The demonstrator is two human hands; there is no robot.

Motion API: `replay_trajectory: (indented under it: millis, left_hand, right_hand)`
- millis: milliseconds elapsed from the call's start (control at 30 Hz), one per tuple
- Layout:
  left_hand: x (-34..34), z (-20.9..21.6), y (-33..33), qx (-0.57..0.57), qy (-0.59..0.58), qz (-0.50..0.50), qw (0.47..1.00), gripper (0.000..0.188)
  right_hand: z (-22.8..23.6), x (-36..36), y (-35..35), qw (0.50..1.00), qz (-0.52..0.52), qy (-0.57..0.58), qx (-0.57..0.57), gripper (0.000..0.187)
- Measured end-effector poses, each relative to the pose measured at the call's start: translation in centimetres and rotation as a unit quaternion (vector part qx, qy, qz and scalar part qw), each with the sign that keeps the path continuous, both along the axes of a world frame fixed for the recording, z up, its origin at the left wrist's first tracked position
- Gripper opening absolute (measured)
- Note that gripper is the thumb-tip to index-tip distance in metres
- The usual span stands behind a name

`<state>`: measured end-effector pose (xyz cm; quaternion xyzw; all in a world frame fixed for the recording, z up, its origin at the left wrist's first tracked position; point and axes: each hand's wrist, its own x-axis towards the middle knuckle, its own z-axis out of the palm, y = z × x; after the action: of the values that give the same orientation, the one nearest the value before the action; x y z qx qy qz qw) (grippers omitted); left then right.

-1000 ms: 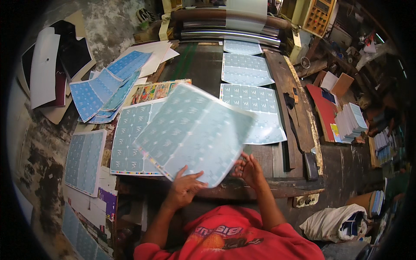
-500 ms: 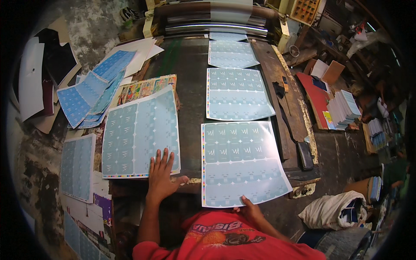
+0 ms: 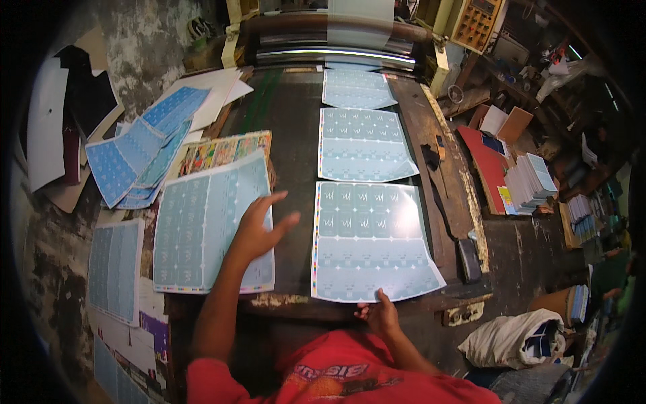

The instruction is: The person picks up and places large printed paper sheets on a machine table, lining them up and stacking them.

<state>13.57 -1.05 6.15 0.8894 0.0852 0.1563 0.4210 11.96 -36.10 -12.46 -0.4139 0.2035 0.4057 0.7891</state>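
Observation:
A glossy printed sheet (image 3: 367,252), pale teal with rows of white marks, lies at the near end of the machine's table. Its near edge is pinched by my right hand (image 3: 382,315), thumb on top and the other fingers curled just below the edge. My left hand (image 3: 259,229) hovers over the right side of a pile of similar sheets (image 3: 195,229), fingers and thumb spread, holding nothing. Beyond the near sheet, a second printed sheet (image 3: 363,145) and a third sheet (image 3: 356,87) lie in line back toward the rollers.
Metal rollers (image 3: 336,57) span the table's far end. Blue printed sheets (image 3: 145,145) are heaped at the left, above another stack (image 3: 116,269). A black pouch (image 3: 470,259) lies on the table's right edge. A white sack (image 3: 515,340) sits on the floor at right.
My left hand has lifted off the pile and moved away from me, fingers spreading. The near sheet has shifted slightly farther away, with my right hand still at its near edge.

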Motion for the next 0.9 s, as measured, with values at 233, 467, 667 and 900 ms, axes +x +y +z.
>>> replay_trajectory:
  millis: [233,467,667,900]
  left_hand:
    - [28.1,-10.9,7.4,-0.118,0.314,0.058,0.94,0.103]
    - [39.2,-18.5,11.3,0.005,0.296,0.093,0.951,0.097]
    - [33.4,-9.5,5.5,0.133,0.063,0.032,0.989,0.075]
    - [2.9,-0.2,-1.1,0.229,0.026,0.042,0.972,0.074]
  right_hand:
    - [0.7,1.7,2.8,0.998,-0.037,-0.04,0.025,0.054]
    - [2.4,5.1,4.1,0.999,-0.042,-0.001,0.017,0.055]
    - [3.0,9.1,5.7,0.996,-0.08,-0.047,0.001,0.048]
    - [0.3,9.8,7.8,0.979,-0.082,-0.169,0.082,0.042]
